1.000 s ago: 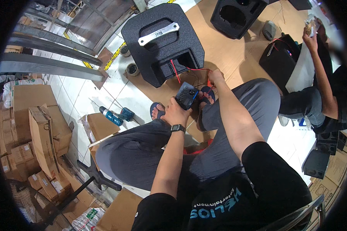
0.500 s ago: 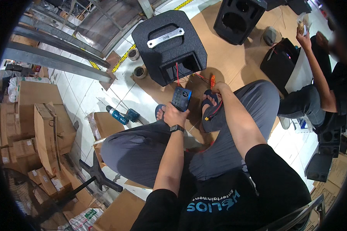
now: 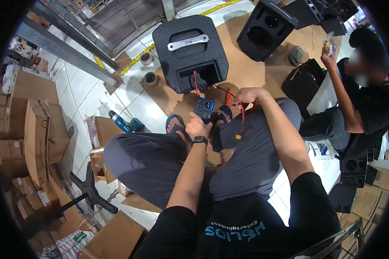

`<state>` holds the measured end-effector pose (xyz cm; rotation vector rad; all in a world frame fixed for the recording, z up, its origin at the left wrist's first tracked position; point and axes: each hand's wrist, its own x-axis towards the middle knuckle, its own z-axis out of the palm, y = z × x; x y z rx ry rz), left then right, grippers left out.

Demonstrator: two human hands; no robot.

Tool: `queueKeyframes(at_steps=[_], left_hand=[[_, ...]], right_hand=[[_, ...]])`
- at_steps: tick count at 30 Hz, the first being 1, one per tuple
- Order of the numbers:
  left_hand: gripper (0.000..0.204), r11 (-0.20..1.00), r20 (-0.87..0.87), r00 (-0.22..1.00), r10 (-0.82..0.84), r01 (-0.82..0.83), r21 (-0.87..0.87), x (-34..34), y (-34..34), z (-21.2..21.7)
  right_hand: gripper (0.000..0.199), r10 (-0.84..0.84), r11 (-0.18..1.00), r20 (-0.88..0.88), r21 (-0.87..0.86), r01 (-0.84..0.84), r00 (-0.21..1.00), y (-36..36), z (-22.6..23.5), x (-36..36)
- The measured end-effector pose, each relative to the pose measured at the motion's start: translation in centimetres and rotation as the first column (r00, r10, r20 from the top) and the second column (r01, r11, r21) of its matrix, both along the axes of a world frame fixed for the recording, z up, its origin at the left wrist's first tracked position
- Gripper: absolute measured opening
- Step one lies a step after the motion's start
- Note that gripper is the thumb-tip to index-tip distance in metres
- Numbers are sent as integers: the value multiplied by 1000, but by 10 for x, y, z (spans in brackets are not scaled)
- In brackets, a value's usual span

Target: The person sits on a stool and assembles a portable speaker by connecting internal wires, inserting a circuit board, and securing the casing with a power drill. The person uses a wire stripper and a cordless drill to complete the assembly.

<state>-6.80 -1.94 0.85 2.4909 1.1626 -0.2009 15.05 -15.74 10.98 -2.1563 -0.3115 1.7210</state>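
Note:
My left hand (image 3: 198,126), with a black watch on the wrist, holds a small blue and black control panel (image 3: 203,107) above my feet. My right hand (image 3: 245,95) pinches red wires (image 3: 241,115) that run from the panel; one wire hangs down to a yellow connector (image 3: 237,137). Another red wire (image 3: 195,83) leads up into the rectangular opening of a black speaker cabinet (image 3: 190,52) that lies on cardboard in front of me. The cabinet has a silver handle (image 3: 188,42) on top.
A blue cordless drill (image 3: 124,124) lies on the tiles at left, beside stacked cardboard boxes (image 3: 34,129). Two tape rolls (image 3: 151,78) sit by the cabinet. Another black speaker (image 3: 264,29) stands farther back. A seated person (image 3: 354,108) works at the right.
The view has shifted so the cabinet sits higher and more centred. My right hand has lifted off the panel and drawn the red wires out to the right.

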Motion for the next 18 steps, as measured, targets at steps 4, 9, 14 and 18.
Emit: queueKeyframes(at_steps=[4, 9, 14, 18], left_hand=[[82, 1000, 38, 999, 8, -8, 2, -3, -5, -10], [77, 996, 88, 992, -92, 92, -3, -18, -20, -14], [59, 941, 91, 991, -102, 126, -315, -26, -20, -11], [52, 849, -79, 971, 225, -235, -474, -32, 26, -57]], right_hand=[[21, -308, 935, -127, 141, 324, 943, -15, 44, -32], [23, -281, 875, -502, 216, 432, 818, -10, 47, -80], [28, -146, 858, -557, 341, 385, 818, 20, 34, -99], [30, -187, 808, -534, 394, 439, 825, 56, 10, -87]])
